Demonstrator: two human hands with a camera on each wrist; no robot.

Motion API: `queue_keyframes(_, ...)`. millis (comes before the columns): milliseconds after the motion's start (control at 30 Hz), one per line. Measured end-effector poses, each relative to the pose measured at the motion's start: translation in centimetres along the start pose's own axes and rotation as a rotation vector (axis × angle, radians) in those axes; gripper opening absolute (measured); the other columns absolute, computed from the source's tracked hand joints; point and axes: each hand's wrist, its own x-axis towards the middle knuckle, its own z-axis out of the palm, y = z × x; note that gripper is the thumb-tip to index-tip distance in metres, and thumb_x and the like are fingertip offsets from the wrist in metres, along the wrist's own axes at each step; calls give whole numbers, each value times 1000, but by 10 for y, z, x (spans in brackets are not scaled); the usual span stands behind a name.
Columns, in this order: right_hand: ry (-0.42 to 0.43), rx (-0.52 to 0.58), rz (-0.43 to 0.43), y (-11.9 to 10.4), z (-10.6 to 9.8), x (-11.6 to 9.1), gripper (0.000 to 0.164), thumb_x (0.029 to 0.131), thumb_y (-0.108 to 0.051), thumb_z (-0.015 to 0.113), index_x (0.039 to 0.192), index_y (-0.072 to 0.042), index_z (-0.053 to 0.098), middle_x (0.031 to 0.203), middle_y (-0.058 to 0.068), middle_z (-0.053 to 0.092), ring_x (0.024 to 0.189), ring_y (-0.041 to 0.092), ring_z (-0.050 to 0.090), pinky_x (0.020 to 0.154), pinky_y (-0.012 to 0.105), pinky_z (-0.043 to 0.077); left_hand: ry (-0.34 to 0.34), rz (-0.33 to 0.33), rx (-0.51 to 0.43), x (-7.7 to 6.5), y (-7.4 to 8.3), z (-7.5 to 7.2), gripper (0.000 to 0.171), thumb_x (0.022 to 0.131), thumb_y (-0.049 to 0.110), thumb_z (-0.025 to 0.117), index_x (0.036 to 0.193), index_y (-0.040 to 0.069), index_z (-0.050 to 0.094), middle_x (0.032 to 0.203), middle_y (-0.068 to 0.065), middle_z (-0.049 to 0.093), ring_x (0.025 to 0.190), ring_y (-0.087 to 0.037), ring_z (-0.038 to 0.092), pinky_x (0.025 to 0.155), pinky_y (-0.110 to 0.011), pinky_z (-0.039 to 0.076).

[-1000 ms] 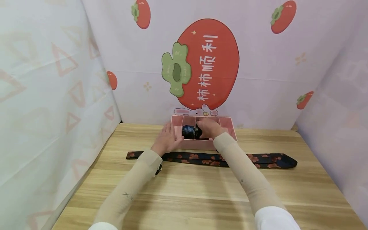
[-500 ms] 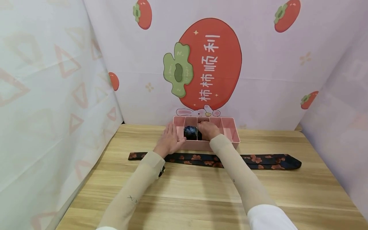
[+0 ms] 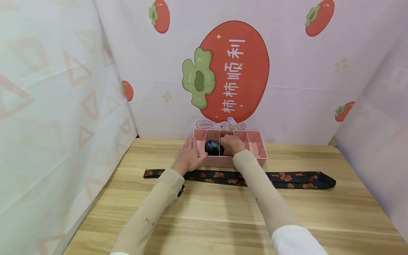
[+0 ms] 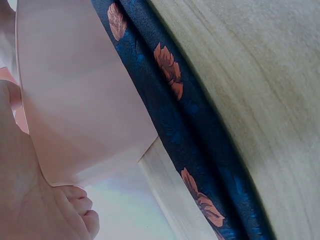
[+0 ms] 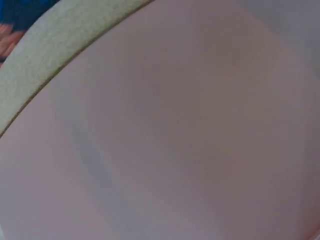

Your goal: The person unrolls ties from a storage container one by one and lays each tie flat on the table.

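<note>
Possibly, the pink box [image 3: 223,162] at the frame's centre, with a dark roll [image 3: 212,147] inside, could slip if the right hand [image 3: 232,144], whose grip I cannot tell, pushes sideways, because the left hand [image 3: 188,156] merely touches its left end, fingers straight.

Spotted a light wood table [image 3: 204,219] with streaky grain running mostly side to side. Found a long pink box [image 3: 220,162] sitting right on it, kinda mid-table, way back near the far edge. Also saw a tie [image 3: 223,177] lying flat just in front of the box, dark blue with orangey flowers, stretched out pretty much straight from left to right. Had the wide pointy end off to the right, the skinny end to the left, partly hidden in between.
</note>
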Motion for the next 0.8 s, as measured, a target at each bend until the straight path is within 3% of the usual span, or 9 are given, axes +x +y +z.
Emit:
queue_keyframes(367,-130,204,61,3,-7,4,52,82,-30,93,121,-3,70,96,11,74,77,20,70,87,42,65,-10,2,15,-4,2,-2,94,107,61,36,165,-9,10,176,-27,7,166,-40,8,134,-49,15)
queue_keyframes(600,-188,238,102,3,-16,3,55,83,-31,92,124,-5,66,105,12,70,84,20,69,89,43,64,-8,-13,2,-5,2,0,96,106,62,36,165,-8,8,176,-26,6,166,-39,8,134,-49,16)
queue_keyframes(800,-196,239,98,3,-22,3,54,82,-32,93,121,-6,66,98,9,69,82,19,68,83,39,64,-9,-19,11,-4,2,-1,96,106,62,36,166,-7,8,176,-25,6,166,-39,8,134,-49,15)
